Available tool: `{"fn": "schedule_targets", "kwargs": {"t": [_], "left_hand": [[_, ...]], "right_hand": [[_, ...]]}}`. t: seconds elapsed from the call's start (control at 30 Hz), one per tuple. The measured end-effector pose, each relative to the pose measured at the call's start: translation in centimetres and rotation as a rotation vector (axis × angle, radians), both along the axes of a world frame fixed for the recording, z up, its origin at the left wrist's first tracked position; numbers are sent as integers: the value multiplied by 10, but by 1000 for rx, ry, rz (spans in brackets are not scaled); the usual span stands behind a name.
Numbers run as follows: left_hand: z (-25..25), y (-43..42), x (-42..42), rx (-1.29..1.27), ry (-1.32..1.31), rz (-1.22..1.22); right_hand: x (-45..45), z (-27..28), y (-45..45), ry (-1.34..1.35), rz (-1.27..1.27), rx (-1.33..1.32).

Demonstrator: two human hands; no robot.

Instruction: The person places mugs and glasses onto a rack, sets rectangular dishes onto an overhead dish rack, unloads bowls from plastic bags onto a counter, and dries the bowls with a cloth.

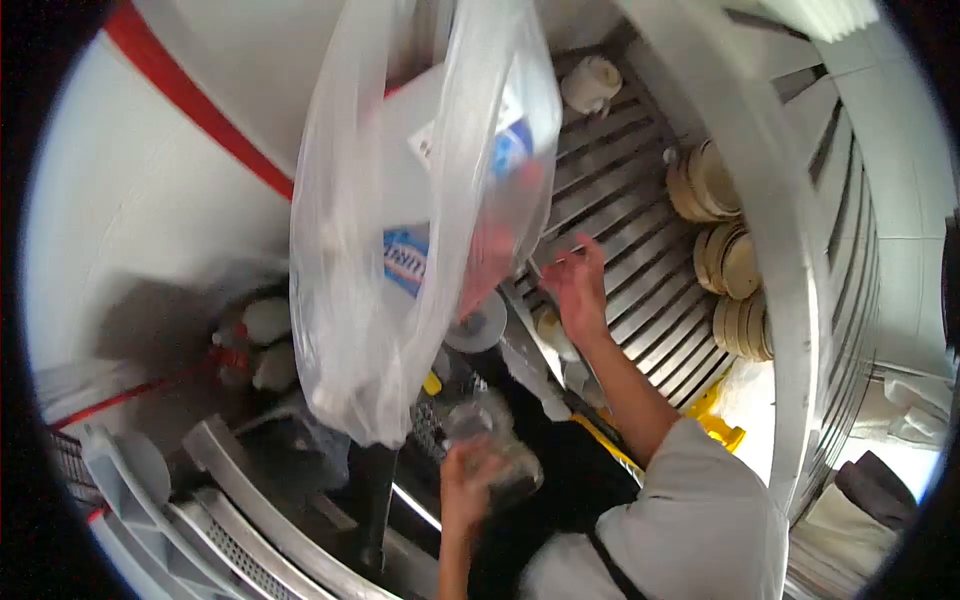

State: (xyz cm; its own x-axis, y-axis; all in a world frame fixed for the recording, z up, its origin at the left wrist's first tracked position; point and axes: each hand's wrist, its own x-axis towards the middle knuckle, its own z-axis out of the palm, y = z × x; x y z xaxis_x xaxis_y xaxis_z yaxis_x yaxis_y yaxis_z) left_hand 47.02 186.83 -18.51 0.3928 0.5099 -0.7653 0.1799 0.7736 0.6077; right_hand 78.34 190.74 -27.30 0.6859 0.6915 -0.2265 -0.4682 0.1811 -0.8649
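Note:
My left hand (468, 482), blurred by motion, is closed on a clear container (515, 468) that looks like a jar; its contents are hard to make out. My right hand (578, 290) is beside the slatted metal shelf (640, 240), fingers bent and apart, with no held object visible. Left of it hangs a translucent plastic bag (345, 250), with a white package bearing blue print (405, 258) and something red inside. Below the bag, a round pale lid or dish (478, 328) is partly covered.
Stacked beige bowls (735, 260) and a white cup (592, 84) stand on the shelf. A yellow object (715, 420) lies near its lower end. Grey racks (150, 510) and a metal rail (270, 510) are at lower left. Folded cloths (845, 520) lie at lower right.

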Motion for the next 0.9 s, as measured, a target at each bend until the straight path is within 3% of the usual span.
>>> {"fn": "schedule_targets", "kwargs": {"t": [0.1, 0.2, 0.3, 0.37, 0.43, 0.53, 0.63, 0.67, 0.73, 0.77, 0.9], "left_hand": [[21, 32, 37, 28, -55, -161], [6, 36, 60, -33, -201, -197], [-10, 34, 77, 54, -253, -284], [-11, 39, 86, 172, -250, -385], [-14, 35, 96, 130, -351, -311], [6, 38, 118, 128, -306, -169], [3, 45, 117, 144, -207, -177], [0, 46, 112, 144, -185, -217], [-4, 49, 105, 200, -179, -261], [-6, 49, 102, 229, -174, -279], [-14, 38, 96, 43, -194, -179]], "right_hand": [[-34, 16, -48, 300, 542, 101], [-39, 46, -51, 363, 869, -57], [-25, 53, -49, 137, 938, -140], [-20, 50, -59, 135, 833, -153], [-19, 33, -77, 93, 716, -99], [-14, 17, -82, 253, 384, 110], [20, 31, -55, 505, -68, 271], [45, 22, -40, 275, -165, 68], [99, 20, 8, -3, -239, -77], [123, 26, 35, -44, -219, -24], [177, 8, 151, -1062, -213, -596]]}}
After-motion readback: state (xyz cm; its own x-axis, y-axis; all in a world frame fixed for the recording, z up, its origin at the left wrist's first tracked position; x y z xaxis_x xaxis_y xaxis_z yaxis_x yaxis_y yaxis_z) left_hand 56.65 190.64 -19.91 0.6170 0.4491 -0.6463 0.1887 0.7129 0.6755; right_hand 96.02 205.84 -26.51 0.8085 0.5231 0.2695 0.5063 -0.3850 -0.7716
